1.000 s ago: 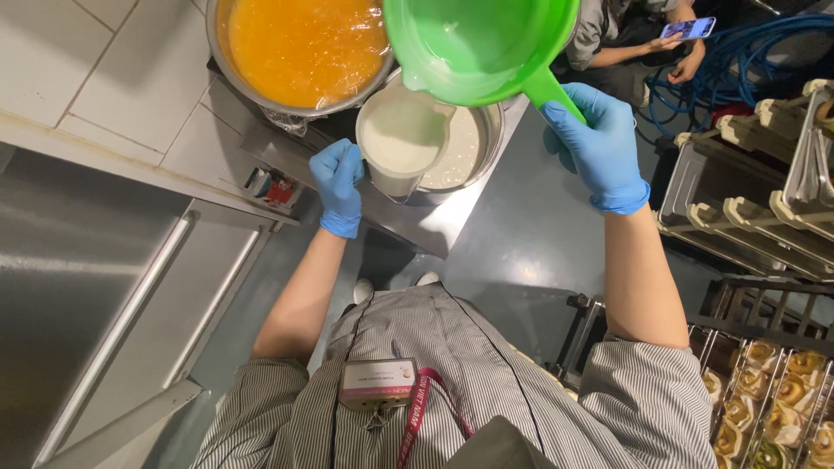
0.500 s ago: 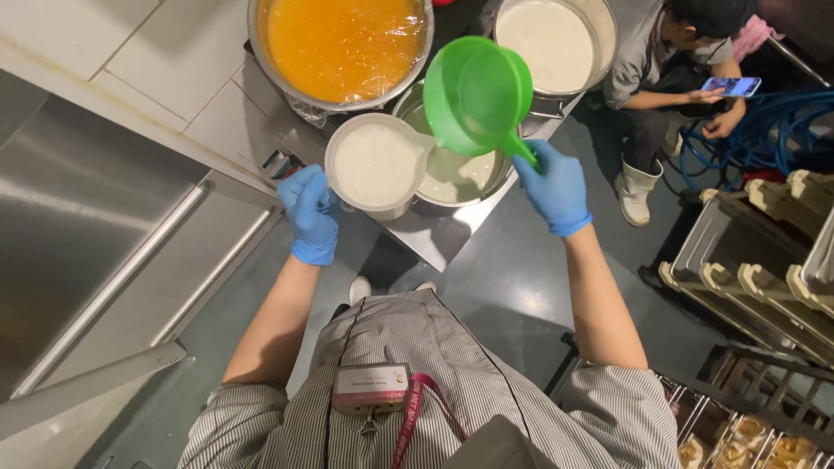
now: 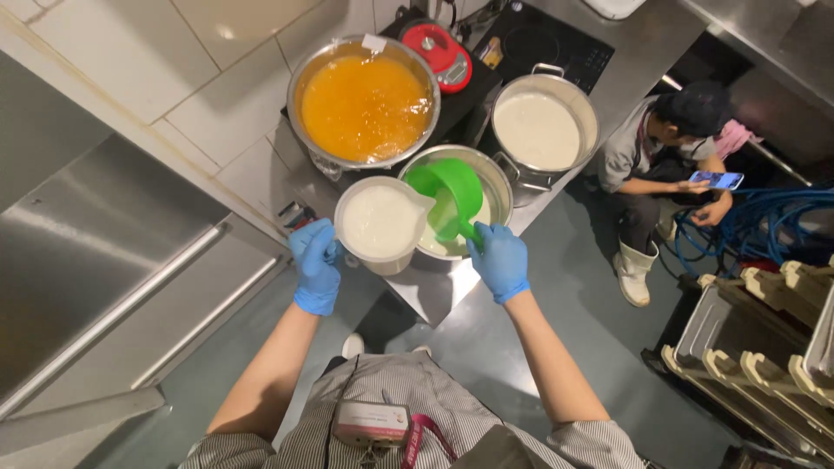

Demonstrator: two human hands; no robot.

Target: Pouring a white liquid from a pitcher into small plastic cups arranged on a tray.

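Green plastic scoop (image 3: 447, 195) has dropped into the steel bowl (image 3: 495, 178); right hand (image 3: 499, 259) clamps its handle. Left hand (image 3: 316, 263) grips the white-filled pitcher (image 3: 380, 224) beside that bowl.

Both arms extended forward from the lower centre of the frame, bare to the wrists. Left hand (image 3: 315, 265), blue-gloved, left of centre, fingers curled closed in a grip. Right hand (image 3: 499, 260), blue-gloved, right of centre, fist closed, knuckles upward, wrist straight.

Blue glove on left hand (image 3: 316, 267), right hand (image 3: 501, 260), striped shirt
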